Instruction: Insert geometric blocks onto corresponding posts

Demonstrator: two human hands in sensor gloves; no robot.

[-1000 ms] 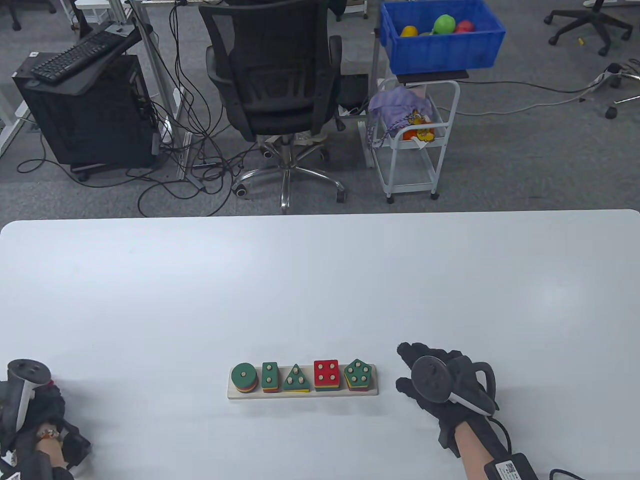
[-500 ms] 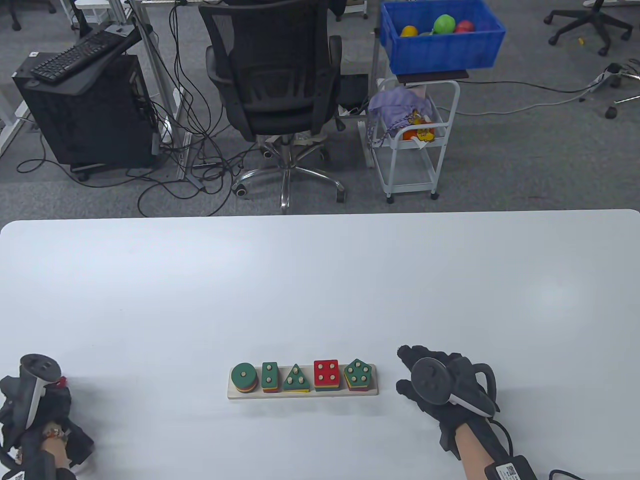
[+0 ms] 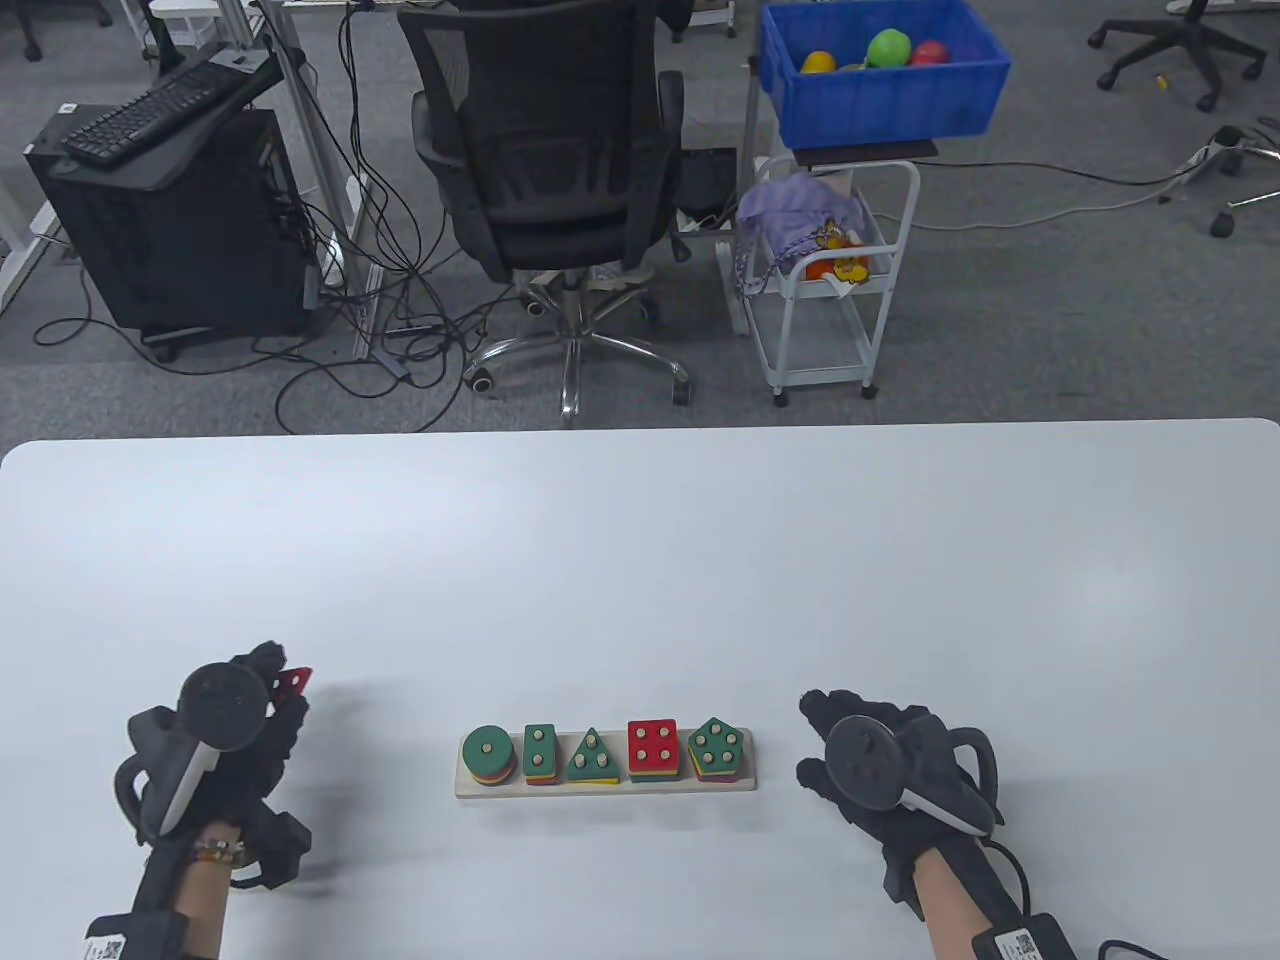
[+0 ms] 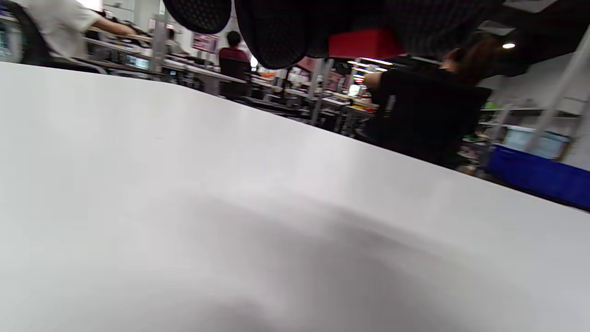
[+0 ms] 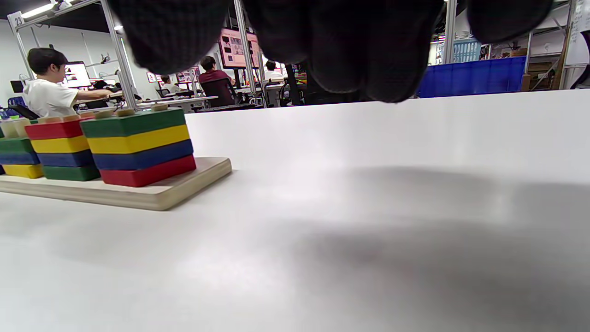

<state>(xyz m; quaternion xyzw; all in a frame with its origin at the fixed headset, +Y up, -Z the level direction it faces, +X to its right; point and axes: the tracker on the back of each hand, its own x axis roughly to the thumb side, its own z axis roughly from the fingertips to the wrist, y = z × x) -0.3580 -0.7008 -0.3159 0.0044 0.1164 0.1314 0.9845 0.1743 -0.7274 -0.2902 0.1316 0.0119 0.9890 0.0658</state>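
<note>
Bright, even overhead light; table view sharp, white table with mild sheen toward 3 o'clock. Soft shadows at 6 o'clock in both wrist views. Left wrist view is blurred and tilted; gloved fingers at 12 o'clock are dark, out of focus.

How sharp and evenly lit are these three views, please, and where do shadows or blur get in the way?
Table view: sharp, even light, soft shadow right of the left hand. Left wrist view: blurred, broad grey shadow on the table, and the red block is a smear. Right wrist view: peg board crisp, near fingers dark and out of focus.
</note>
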